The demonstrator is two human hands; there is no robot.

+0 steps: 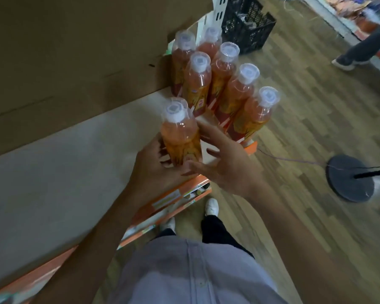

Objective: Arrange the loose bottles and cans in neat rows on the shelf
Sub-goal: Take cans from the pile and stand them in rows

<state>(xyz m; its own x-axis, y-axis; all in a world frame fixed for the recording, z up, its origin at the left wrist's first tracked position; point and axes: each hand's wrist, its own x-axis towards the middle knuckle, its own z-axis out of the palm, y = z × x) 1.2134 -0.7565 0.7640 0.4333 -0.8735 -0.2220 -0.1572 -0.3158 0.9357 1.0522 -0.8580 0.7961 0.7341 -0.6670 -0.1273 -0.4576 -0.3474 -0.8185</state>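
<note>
You had six orange-drink bottles (pixel 197 84) upright in two rows at the shelf's (pixel 75 172) right end, along its front edge; your left hand (pixel 153 172) gripped a seventh bottle (pixel 180 137) upright just beside them.

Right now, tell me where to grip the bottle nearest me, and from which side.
Grip the nearest bottle around its straight labelled body, below the tapering shoulder, from the near left, where the left hand holds it. The standing bottles crowd its far side; the right hand hovers open.
</note>
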